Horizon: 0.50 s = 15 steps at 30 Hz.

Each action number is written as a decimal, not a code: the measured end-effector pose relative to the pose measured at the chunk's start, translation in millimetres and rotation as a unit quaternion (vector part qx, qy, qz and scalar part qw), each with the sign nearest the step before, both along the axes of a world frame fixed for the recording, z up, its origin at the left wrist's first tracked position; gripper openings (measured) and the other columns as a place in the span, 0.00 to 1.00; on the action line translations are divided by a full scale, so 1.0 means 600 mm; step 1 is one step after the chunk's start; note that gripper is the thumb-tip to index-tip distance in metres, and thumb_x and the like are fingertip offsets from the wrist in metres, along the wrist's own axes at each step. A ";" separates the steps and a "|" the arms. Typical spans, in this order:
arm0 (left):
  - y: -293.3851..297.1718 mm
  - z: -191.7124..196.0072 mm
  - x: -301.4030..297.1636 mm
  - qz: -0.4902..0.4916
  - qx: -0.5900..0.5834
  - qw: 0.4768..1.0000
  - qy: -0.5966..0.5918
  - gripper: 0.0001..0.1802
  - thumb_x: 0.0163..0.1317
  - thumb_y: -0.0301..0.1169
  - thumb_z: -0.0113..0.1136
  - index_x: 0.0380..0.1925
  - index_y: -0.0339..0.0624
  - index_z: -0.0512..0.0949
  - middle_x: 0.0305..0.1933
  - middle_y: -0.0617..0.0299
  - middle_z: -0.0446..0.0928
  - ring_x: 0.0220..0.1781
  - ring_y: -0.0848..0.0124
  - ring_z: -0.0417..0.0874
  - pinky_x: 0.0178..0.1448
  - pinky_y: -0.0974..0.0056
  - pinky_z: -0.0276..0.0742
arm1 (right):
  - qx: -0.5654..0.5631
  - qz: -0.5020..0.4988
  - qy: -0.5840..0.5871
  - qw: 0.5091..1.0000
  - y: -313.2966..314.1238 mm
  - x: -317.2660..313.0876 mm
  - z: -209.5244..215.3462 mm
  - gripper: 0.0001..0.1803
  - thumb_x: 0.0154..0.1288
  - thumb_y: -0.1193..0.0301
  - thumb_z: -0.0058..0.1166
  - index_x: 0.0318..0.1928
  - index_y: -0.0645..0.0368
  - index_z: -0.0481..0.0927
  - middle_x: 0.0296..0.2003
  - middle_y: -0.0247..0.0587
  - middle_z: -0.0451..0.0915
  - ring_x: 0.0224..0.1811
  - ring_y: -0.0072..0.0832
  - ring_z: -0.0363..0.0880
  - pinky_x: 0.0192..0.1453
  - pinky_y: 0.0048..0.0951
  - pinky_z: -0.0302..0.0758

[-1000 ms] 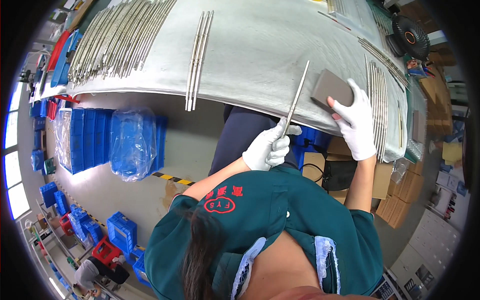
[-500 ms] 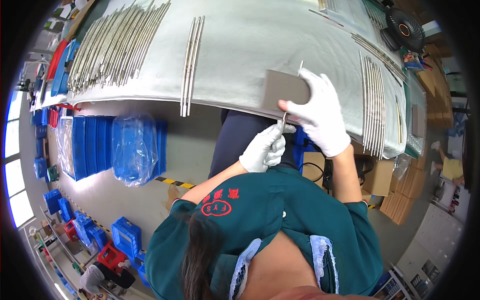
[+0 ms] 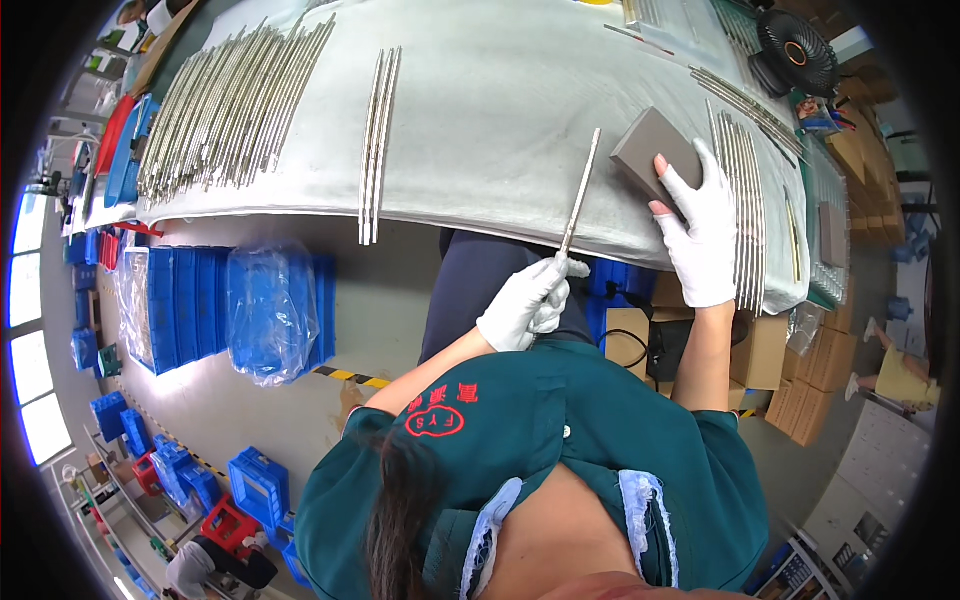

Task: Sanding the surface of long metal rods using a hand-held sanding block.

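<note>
My left hand (image 3: 528,303), in a white glove, is closed around the lower end of a thin metal rod (image 3: 580,195). The rod tilts up and away over the table's near edge. In my right hand (image 3: 699,235), gloved with bare thumb and fingertip showing, is a flat grey-brown rectangular block (image 3: 652,152), like a sanding pad. The block is apart from the rod, to its right. Beside my right hand lies a row of several metal rods (image 3: 742,215). Three more rods (image 3: 378,145) lie together on the table left of centre.
A large bundle of rods (image 3: 235,110) covers the far left of the grey-covered table (image 3: 480,110). A black fan (image 3: 796,55) stands at the far right. Blue crates (image 3: 185,300) and a plastic-wrapped blue stack (image 3: 272,315) stand on the floor at left; cardboard boxes (image 3: 808,385) at right.
My right hand has moved right with the block, off the rod, and turned the block to a slant. The rod now shows along its length; my left hand stays nearly in place.
</note>
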<state>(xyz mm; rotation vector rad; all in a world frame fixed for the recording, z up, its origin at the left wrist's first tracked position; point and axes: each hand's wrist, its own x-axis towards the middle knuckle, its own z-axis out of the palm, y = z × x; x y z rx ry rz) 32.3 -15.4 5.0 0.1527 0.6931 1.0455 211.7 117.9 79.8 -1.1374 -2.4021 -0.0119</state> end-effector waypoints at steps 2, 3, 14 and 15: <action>-0.003 0.003 -0.001 0.002 0.000 1.000 0.018 0.22 0.68 0.46 0.48 0.46 0.36 0.71 0.18 0.74 0.60 0.12 0.87 0.54 0.14 0.79 0.49 | 0.003 -0.022 0.011 1.000 0.004 0.003 -0.004 0.27 0.50 0.68 0.62 0.54 0.43 0.77 0.57 0.57 0.66 0.55 0.51 0.67 0.59 0.41 0.65; -0.006 0.005 -0.001 0.006 -0.001 0.999 0.034 0.22 0.68 0.47 0.47 0.45 0.37 0.71 0.16 0.74 0.59 0.12 0.87 0.54 0.14 0.79 0.49 | 0.003 -0.023 0.012 1.000 0.006 0.007 -0.006 0.27 0.50 0.68 0.62 0.54 0.43 0.77 0.57 0.57 0.66 0.55 0.51 0.67 0.59 0.41 0.65; -0.039 -0.048 -0.009 -0.012 -0.001 0.937 -0.349 0.23 0.69 0.51 0.38 0.43 0.44 0.73 0.12 0.74 0.53 0.10 0.81 0.53 0.15 0.75 0.51 | -0.022 -0.043 -0.011 0.999 0.018 0.003 -0.024 0.27 0.50 0.67 0.62 0.54 0.43 0.77 0.58 0.56 0.66 0.56 0.49 0.67 0.60 0.41 0.65; -0.038 -0.049 -0.011 -0.023 -0.012 0.917 -0.398 0.23 0.69 0.51 0.38 0.40 0.44 0.73 0.12 0.73 0.53 0.10 0.81 0.53 0.14 0.75 0.51 | -0.023 -0.044 -0.010 0.999 0.018 0.001 -0.024 0.27 0.50 0.67 0.62 0.54 0.43 0.77 0.58 0.56 0.66 0.56 0.49 0.67 0.60 0.41 0.65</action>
